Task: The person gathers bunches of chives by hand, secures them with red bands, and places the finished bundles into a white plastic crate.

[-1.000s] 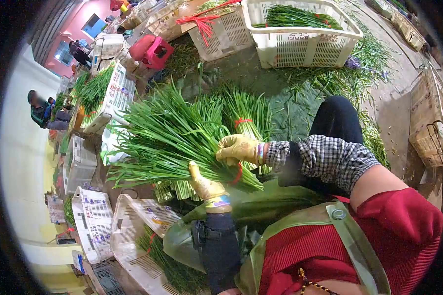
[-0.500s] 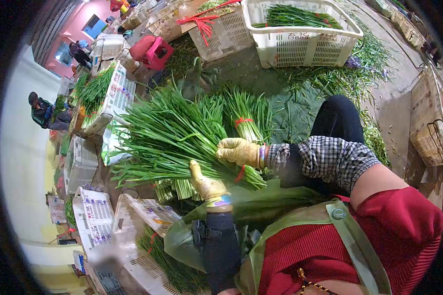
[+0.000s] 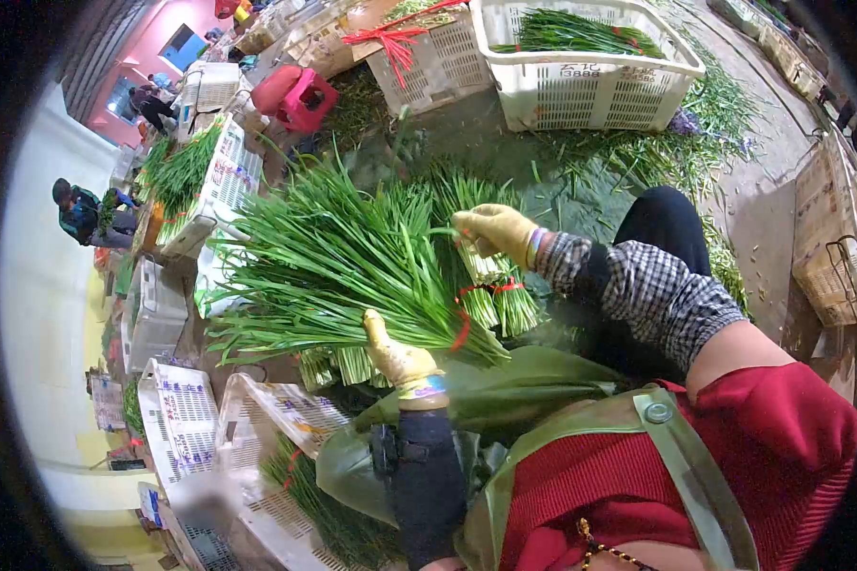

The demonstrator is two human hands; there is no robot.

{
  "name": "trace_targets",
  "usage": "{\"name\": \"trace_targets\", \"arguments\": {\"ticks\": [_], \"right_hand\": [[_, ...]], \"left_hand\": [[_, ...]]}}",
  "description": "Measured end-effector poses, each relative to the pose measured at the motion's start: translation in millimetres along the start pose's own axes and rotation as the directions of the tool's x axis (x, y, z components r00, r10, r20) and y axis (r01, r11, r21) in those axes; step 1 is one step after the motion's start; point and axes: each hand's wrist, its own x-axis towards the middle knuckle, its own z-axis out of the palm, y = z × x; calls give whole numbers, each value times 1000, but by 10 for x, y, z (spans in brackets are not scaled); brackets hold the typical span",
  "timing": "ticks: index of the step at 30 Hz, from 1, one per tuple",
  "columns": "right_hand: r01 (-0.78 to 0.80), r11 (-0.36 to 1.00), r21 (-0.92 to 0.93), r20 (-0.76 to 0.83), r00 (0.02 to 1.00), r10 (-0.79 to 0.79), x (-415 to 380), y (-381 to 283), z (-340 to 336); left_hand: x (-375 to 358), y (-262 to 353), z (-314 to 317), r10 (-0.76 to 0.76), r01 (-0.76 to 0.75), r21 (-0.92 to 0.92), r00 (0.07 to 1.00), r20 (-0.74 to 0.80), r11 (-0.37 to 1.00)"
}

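Note:
My left hand (image 3: 402, 362), in a pale yellow glove, is closed on the near side of a large bunch of garlic chives (image 3: 324, 262). The leaves fan out to the left, and a red tie (image 3: 462, 328) circles the bunch near its cut ends. My right hand (image 3: 495, 231), gloved alike, is raised above the stems with its fingers pinched. A single chive leaf (image 3: 430, 231) runs from the bunch to its fingertips. Tied chive bundles (image 3: 498, 303) lie just below the right hand, and more white stem ends (image 3: 352, 365) show beneath the held bunch.
A white crate (image 3: 590, 93) with chives stands ahead; another crate (image 3: 229, 176) with chives is at left. Near my left arm, an open crate (image 3: 281, 419) holds a tied bundle. Loose trimmings (image 3: 695, 143) litter the floor. A pink stool (image 3: 305, 100) and a seated person (image 3: 95, 214) are farther off.
My right hand has left the stems near the red tie and moved up and right, drawing a leaf out. The left hand keeps its hold in nearly the same place.

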Motion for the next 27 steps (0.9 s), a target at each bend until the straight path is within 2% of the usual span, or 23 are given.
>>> {"name": "trace_targets", "arguments": {"ticks": [2,4,5,8,9,10,12,13,16,17,19,22,23,27], "right_hand": [[25,999,-47,170,985,-16,-166,-60,160],[37,989,-142,116,993,-21,-249,14,358],[18,977,-212,222,975,30,-276,-16,375],[61,956,-285,121,992,-27,-271,33,538],[73,967,-246,109,993,-47,-238,67,572],[55,953,-298,68,997,-36,-245,56,585],[73,988,-139,112,992,-57,-192,113,543],[59,994,-94,116,992,-48,-198,109,517],[44,998,42,140,989,-49,-219,92,485],[53,995,88,150,986,-65,-199,123,488],[37,977,208,190,979,-78,-185,146,483],[65,980,188,235,966,-109,-211,118,448],[35,984,177,313,946,-90,-215,78,412],[59,976,208,312,942,-124,-244,53,439]], "left_hand": [[-3,-7,-13,-23,23,-2,1000,0,1000],[0,-10,-10,-20,21,26,1000,-21,999],[-7,-16,-7,-20,21,65,1000,-22,998],[-48,-24,-23,-21,24,184,1000,-20,983],[-22,-48,-78,-15,11,215,1000,16,977],[14,-76,-131,-20,11,208,999,42,978],[49,-109,-188,-28,10,190,996,90,982],[40,-92,-198,-54,44,220,998,43,975],[32,-60,-149,-112,104,193,993,33,976],[-7,-96,-91,-9,10,118,1000,-2,993],[-28,-66,-79,-65,60,155,997,31,986],[-36,-73,-80,-95,84,157,993,64,984],[-34,-71,-77,-93,81,149,993,73,986],[2,-96,-106,-113,102,127,991,78,987]]}}
